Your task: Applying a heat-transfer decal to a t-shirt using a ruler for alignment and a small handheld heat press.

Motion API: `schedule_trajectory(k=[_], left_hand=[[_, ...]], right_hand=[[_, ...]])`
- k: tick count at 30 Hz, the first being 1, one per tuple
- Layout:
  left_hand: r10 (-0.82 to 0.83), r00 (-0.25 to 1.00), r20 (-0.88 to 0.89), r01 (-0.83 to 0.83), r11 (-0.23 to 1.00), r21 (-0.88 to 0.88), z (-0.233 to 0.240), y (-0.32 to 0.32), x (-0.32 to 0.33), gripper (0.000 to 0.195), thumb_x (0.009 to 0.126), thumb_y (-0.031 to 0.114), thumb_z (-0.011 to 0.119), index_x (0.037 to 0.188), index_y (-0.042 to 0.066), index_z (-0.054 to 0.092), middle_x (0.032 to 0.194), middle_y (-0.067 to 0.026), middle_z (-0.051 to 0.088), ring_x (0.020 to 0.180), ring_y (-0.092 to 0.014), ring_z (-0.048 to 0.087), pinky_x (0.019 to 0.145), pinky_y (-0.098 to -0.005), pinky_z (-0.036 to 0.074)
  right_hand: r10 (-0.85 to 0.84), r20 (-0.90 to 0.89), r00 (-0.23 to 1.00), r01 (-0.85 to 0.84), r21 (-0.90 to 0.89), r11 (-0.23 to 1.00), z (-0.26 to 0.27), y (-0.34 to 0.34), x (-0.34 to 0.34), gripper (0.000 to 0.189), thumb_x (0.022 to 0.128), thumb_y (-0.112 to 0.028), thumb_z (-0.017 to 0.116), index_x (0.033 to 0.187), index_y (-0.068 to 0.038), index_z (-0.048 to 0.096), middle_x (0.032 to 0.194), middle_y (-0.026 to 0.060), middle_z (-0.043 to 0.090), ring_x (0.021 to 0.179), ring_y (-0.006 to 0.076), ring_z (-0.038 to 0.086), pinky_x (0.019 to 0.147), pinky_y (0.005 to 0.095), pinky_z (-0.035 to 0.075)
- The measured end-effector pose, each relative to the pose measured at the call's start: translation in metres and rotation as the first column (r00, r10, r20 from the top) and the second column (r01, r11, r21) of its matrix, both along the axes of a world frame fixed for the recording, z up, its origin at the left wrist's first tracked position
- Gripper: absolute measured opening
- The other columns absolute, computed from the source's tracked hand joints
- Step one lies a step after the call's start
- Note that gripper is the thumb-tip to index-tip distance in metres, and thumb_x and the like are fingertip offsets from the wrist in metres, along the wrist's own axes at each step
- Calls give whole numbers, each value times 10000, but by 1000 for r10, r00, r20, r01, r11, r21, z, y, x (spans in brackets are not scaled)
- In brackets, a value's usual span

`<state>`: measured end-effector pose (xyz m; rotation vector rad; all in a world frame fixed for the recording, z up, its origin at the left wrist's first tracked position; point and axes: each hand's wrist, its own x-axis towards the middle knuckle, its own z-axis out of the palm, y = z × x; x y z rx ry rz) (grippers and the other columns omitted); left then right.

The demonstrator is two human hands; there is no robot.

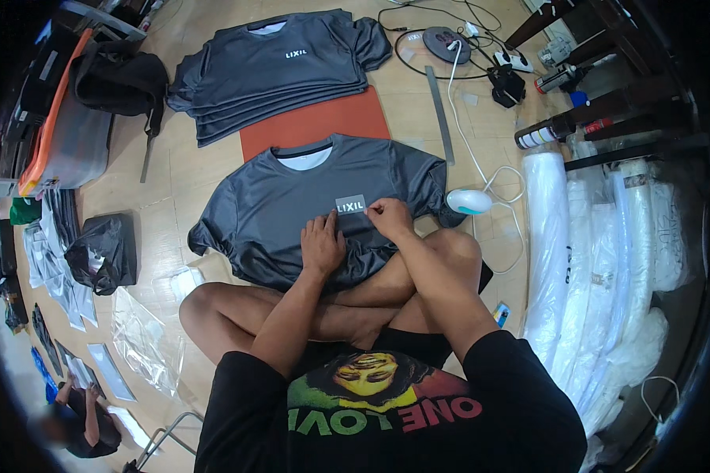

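Observation:
A dark grey short-sleeved T-shirt (284,195) lies spread before my crossed legs, its collar pointing away from me. On its chest sits a small rectangle of clear transfer film (358,200) over white lettering. My right hand (391,219) pinches the film's right edge between thumb and fingertips. My left hand (324,243) rests palm down on the shirt, its index fingertip at the film's lower left corner. Beside the right sleeve is a small white corded mini iron (468,202). Beyond, a stack of similar grey T-shirts (278,71) partly covers a reddish-orange sheet (319,121).
A steel ruler (439,115) and tangled cables with a power strip (513,61) lie at the upper right. Plastic-wrapped rolls (547,254) line the right side. On the left are a black backpack (118,80), a storage box (83,154) and a black plastic bag (102,254). Another person (89,420) sits lower left.

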<state>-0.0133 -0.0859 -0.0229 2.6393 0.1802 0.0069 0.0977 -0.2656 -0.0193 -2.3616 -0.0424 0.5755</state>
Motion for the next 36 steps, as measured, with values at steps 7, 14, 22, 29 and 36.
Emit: schedule_trajectory(k=[7,14,22,29,36], left_hand=[[39,999,6,-39,999,23,-3,-5,1,633,839,227,692,1447,76,603,1137,-131,610,1074,-313,569,914,-444,451],[47,997,-61,-44,998,53,1,-7,4,610,832,234,696,1418,77,637,1106,-129,601,1064,-309,567,914,-439,451],[40,994,-103,-37,999,38,8,-8,4,614,836,210,706,1431,85,617,1160,-143,592,1091,-325,565,953,-464,455],[-82,995,-53,86,993,81,5,-6,-4,512,825,201,710,1326,102,675,1123,-97,620,1068,-307,581,921,-459,465],[-256,967,-7,256,964,71,0,-10,-9,376,846,204,702,1213,120,715,1060,-80,655,1016,-307,619,868,-450,488]], right_hand=[[-45,-50,998,45,5,999,2,2,2,206,857,-265,827,916,-69,800,863,143,777,844,320,762,787,400,582],[-52,-71,996,52,-2,999,0,4,3,211,856,-258,832,921,-60,796,853,134,778,826,301,763,777,384,580],[-60,-82,995,59,-12,998,0,3,4,211,863,-272,824,921,-71,799,889,121,788,851,300,764,793,388,583],[-35,-50,998,36,11,999,4,1,4,210,851,-274,828,905,-75,788,895,109,789,870,303,761,798,394,585],[-5,-50,999,4,-4,1000,3,-2,3,227,827,-264,852,900,-68,764,877,100,785,855,298,759,785,395,589]])
